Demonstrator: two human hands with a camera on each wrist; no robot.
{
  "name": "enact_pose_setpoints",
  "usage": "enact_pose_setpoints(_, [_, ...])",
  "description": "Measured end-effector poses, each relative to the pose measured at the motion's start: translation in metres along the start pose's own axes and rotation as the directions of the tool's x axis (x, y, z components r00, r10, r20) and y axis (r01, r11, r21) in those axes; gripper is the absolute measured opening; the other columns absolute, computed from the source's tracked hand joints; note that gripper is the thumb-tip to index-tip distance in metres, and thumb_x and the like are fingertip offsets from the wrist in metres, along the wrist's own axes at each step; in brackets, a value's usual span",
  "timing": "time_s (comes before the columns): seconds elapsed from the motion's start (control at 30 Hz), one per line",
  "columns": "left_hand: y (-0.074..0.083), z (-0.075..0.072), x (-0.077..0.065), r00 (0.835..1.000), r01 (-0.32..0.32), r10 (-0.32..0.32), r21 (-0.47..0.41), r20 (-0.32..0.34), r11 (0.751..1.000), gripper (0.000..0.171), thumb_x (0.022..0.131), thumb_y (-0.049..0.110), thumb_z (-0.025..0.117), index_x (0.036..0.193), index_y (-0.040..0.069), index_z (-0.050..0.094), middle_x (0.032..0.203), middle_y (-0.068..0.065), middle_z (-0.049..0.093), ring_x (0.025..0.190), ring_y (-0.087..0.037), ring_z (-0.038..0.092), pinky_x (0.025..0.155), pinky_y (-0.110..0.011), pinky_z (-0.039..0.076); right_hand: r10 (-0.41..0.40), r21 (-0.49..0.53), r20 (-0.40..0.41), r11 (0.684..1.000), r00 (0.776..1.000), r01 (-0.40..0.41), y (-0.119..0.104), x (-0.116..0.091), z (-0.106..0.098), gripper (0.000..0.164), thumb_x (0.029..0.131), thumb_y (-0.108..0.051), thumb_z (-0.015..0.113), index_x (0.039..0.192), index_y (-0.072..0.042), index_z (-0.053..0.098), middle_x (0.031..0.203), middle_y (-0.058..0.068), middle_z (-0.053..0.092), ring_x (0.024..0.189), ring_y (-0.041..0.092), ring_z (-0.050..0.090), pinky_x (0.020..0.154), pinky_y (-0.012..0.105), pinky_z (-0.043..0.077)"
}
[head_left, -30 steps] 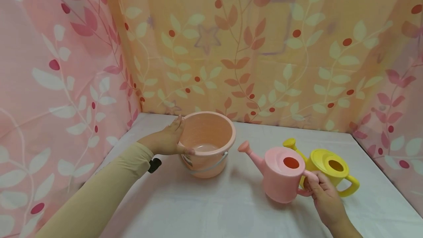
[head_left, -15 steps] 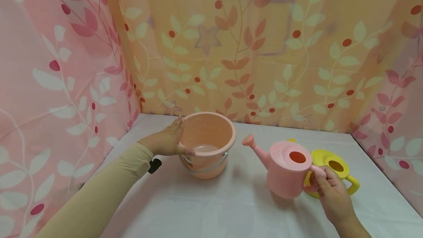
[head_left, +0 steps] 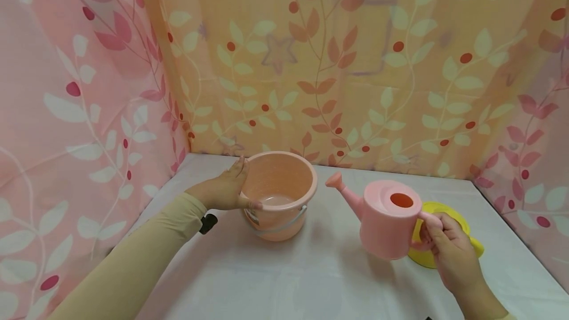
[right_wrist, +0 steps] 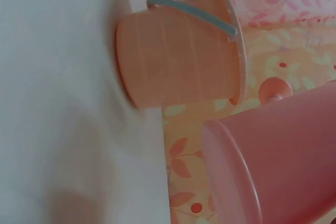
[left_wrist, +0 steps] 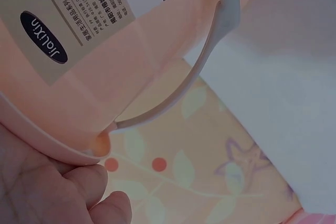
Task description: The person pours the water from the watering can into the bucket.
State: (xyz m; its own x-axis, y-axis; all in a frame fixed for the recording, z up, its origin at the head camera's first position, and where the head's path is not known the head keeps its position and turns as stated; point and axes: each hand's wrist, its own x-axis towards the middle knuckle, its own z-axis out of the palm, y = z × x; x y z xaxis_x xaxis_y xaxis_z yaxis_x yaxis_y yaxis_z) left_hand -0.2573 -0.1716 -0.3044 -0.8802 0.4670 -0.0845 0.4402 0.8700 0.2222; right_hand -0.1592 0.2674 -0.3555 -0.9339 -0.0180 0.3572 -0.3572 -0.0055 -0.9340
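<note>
My right hand (head_left: 455,253) grips the handle of a pink watering can (head_left: 388,223), which is lifted with its spout (head_left: 351,199) pointing left. In the right wrist view the can's base (right_wrist: 231,177) shows at the lower right, off the white tabletop. A peach bucket (head_left: 275,221) stands upright in the middle, its pale grey bail handle (head_left: 289,222) hanging down in front. My left hand (head_left: 222,189) rests on the bucket's left rim, fingers stretched out and thumb along the front rim. A label (left_wrist: 63,24) shows on the bucket's side in the left wrist view.
A yellow watering can (head_left: 444,207) stands behind the pink one, partly hidden by it and my right hand. The white tabletop (head_left: 266,280) ends at a leaf-patterned curtain (head_left: 284,88) at the back, with pink patterned cloth (head_left: 98,127) on the left side.
My right hand has raised the pink watering can and moved it slightly right, so that it covers more of the yellow one. The left hand and the bucket have stayed in place.
</note>
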Motion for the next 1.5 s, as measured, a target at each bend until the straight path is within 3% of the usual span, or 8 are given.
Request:
enact_pose_setpoints(0.63, [0.004,-0.001,-0.003,1.000,0.014,-0.014,-0.020,0.008,1.000,0.122,0.071,0.073,0.053,0.142,-0.011,-0.001,0.148,-0.026,-0.010,0.137,-0.039,0.000,0.109,-0.049,0.011,-0.172,0.096,0.067,0.982,0.983,0.165,-0.022,0.015,0.013,0.018,0.097,-0.001,0.036,0.094,-0.004,0.053,0.071,0.007,0.041,0.065,0.015,0.043,0.062,0.024,0.054])
enact_pose_setpoints(0.8, [0.004,-0.001,-0.003,1.000,0.010,-0.010,-0.014,-0.004,1.000,0.121,0.072,0.073,0.053,0.142,-0.011,0.001,0.148,-0.028,-0.007,0.137,-0.037,0.000,0.109,-0.050,0.012,-0.126,-0.048,0.011,0.991,0.992,0.126,-0.032,0.021,0.018,0.012,0.096,-0.006,0.042,0.088,-0.005,0.051,0.071,0.005,0.043,0.065,0.013,0.044,0.061,0.023,0.053])
enact_pose_setpoints(0.97, [0.003,0.000,-0.003,1.000,0.011,-0.011,-0.013,-0.001,1.000,0.121,0.072,0.073,0.053,0.142,-0.011,0.000,0.148,-0.027,-0.008,0.137,-0.036,-0.001,0.109,-0.050,0.012,-0.094,-0.196,-0.003,0.976,0.996,0.092,-0.041,0.026,0.023,0.013,0.096,-0.011,0.045,0.087,-0.002,0.047,0.073,0.005,0.042,0.067,0.016,0.043,0.060,0.021,0.052])
enact_pose_setpoints(1.17, [0.004,-0.001,-0.004,1.000,0.009,-0.009,-0.021,0.004,1.000,0.122,0.071,0.073,0.053,0.142,-0.011,0.000,0.148,-0.027,-0.009,0.137,-0.038,-0.001,0.109,-0.050,0.012,-0.094,-0.251,0.009,0.964,0.996,0.093,-0.048,0.032,0.029,0.017,0.096,-0.013,0.046,0.085,0.000,0.045,0.073,0.006,0.042,0.069,0.018,0.042,0.061,0.020,0.051])
enact_pose_setpoints(1.33, [0.003,-0.001,-0.004,1.000,0.008,-0.008,-0.018,-0.001,1.000,0.121,0.072,0.072,0.054,0.142,-0.011,0.000,0.148,-0.027,-0.008,0.137,-0.037,0.000,0.109,-0.050,0.012,-0.106,-0.352,0.014,0.930,0.994,0.104,-0.054,0.036,0.036,0.017,0.096,-0.016,0.045,0.088,-0.001,0.047,0.075,0.007,0.042,0.071,0.019,0.042,0.060,0.020,0.049])
enact_pose_setpoints(1.5, [0.004,-0.002,-0.004,1.000,0.009,-0.009,-0.007,-0.001,1.000,0.121,0.072,0.072,0.054,0.142,-0.011,0.001,0.148,-0.028,-0.007,0.137,-0.039,0.001,0.108,-0.050,0.013,-0.115,-0.350,0.035,0.929,0.993,0.119,-0.058,0.040,0.040,0.017,0.096,-0.015,0.045,0.087,0.000,0.046,0.076,0.008,0.041,0.071,0.020,0.042,0.058,0.022,0.049])
